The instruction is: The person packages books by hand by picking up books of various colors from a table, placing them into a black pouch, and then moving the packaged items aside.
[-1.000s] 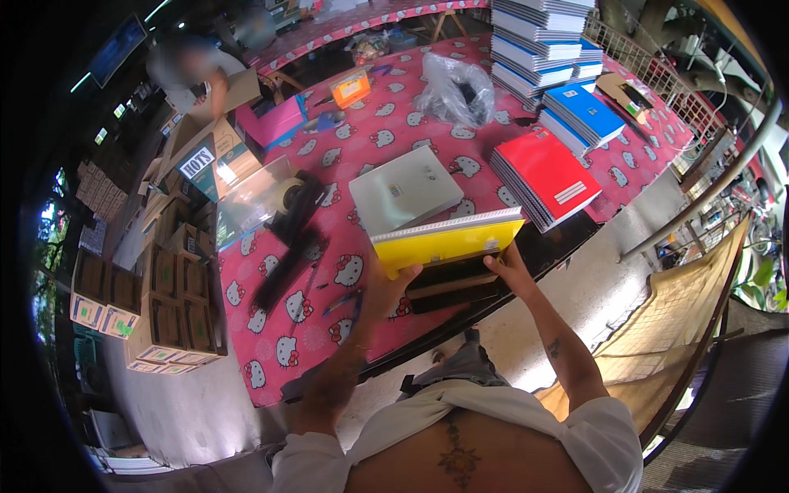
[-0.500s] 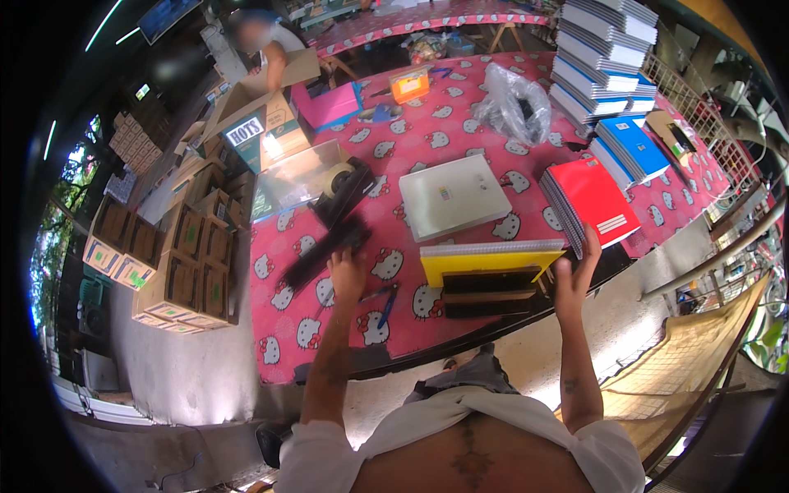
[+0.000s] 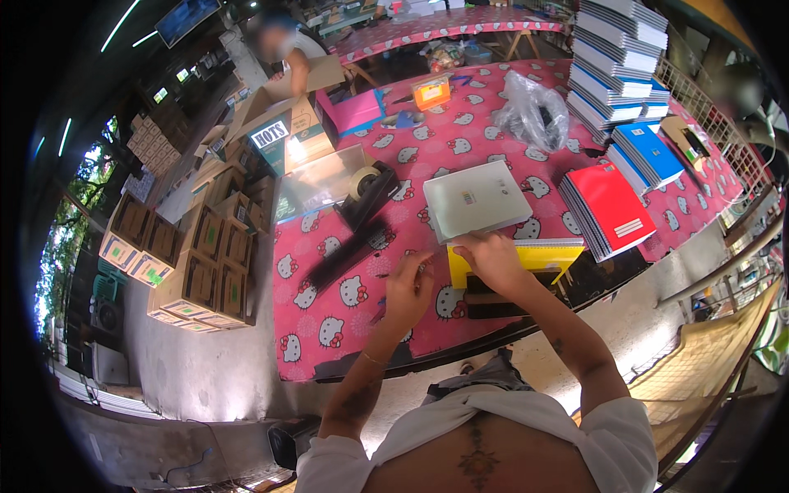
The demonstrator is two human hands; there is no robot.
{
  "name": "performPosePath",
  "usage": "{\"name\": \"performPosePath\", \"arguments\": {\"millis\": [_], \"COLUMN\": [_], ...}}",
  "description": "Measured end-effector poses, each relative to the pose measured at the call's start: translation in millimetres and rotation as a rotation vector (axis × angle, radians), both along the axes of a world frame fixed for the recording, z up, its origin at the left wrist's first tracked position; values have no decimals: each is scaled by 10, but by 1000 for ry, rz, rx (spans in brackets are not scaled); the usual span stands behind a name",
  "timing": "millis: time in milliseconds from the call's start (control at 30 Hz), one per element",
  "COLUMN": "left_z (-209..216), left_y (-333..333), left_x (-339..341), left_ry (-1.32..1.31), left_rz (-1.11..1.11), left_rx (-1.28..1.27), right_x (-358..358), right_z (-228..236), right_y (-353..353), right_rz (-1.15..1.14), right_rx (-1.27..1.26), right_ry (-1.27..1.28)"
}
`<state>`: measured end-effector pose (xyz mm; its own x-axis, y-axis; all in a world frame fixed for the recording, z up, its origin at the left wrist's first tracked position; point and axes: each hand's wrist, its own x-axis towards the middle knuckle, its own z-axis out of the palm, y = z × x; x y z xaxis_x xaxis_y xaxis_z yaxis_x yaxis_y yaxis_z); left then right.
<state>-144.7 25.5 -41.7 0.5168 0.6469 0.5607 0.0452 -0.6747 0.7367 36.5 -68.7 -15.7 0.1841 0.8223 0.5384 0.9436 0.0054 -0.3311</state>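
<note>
A yellow spiral notebook (image 3: 538, 259) stands on edge in a dark wooden holder (image 3: 497, 306) at the table's near edge. My right hand (image 3: 493, 263) crosses over its upper left corner, fingers pressed together; whether they grip the notebook is hidden. Just left of the notebook, my left hand (image 3: 409, 289) is raised with curled fingers, and anything in them is too small to make out. Beyond the hands lies a whitish, translucent-covered notebook (image 3: 478, 201). A long black object (image 3: 345, 256), blurred, and a black tape dispenser (image 3: 367, 195) with a roll are nearest my left hand.
Red notebooks (image 3: 608, 209), blue notebooks (image 3: 645, 156) and a tall notebook stack (image 3: 612, 74) occupy the right side. A plastic bag (image 3: 532, 111) lies farther back. An open carton (image 3: 292, 135) stands at left, with a person beyond it. Stacked boxes (image 3: 201, 263) sit on the floor.
My left hand has left the long black object and come right, toward the notebook. My right hand has gone from the yellow notebook's right end to its left corner. The view has shifted slightly.
</note>
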Motion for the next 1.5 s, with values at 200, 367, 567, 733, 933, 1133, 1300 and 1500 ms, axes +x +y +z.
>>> {"name": "performPosePath", "arguments": {"millis": [200,367,567,733,933,1133,1300,1500], "left_z": [40,-8,231,337,451,421,307,-422], "left_y": [-42,-9,135,452,326,377,411,-355], "left_x": [79,142,138,159,256,374,467,405], "left_ry": [117,-27,287,457,326,338,501,563], "left_rz": [94,51,54,-284,-256,-299,-256,121], "left_rx": [48,8,286,270,423,350,333,730], "right_x": [-16,-29,3,151,142,276,414,405], "right_z": [59,94,151,9,251,212,208,243], "right_y": [21,-2,-88,-25,-274,-447,-435,-353], "right_rz": [23,32,112,172,114,-2,-13,-27], "right_rx": [-35,-25,-121,-47,-162,-98,-322,-383], "right_ry": [68,71,109,185,32,-42,-40,52]}}
